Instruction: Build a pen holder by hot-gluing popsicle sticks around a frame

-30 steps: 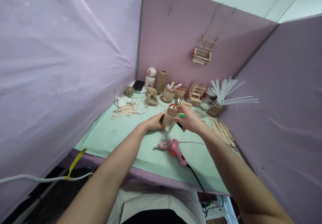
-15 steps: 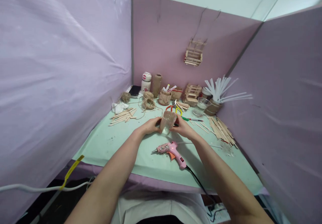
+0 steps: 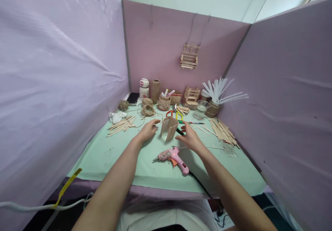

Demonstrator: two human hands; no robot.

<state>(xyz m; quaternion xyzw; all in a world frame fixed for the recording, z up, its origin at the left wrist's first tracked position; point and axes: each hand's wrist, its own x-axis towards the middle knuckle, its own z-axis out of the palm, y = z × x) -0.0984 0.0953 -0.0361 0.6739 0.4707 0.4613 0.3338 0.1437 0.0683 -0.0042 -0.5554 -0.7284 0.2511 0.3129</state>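
Note:
A small cup clad in wooden craft sticks stands upright on the green table. My left hand lies just left of it, fingers stretched out and holding nothing. My right hand hovers just right of the cup, fingers apart and empty. Neither hand touches the cup. A pink hot glue gun lies on the table in front of the hands, its black cord running toward me.
Loose craft sticks lie at left and another pile at right. Twine, pliers, a clear cup, a jar of white sticks and stick crates line the back. Purple panels close three sides.
Both hands held the stick-clad cup before; now they have let go and moved apart, and the cup stands alone on the table. The view has tilted up slightly.

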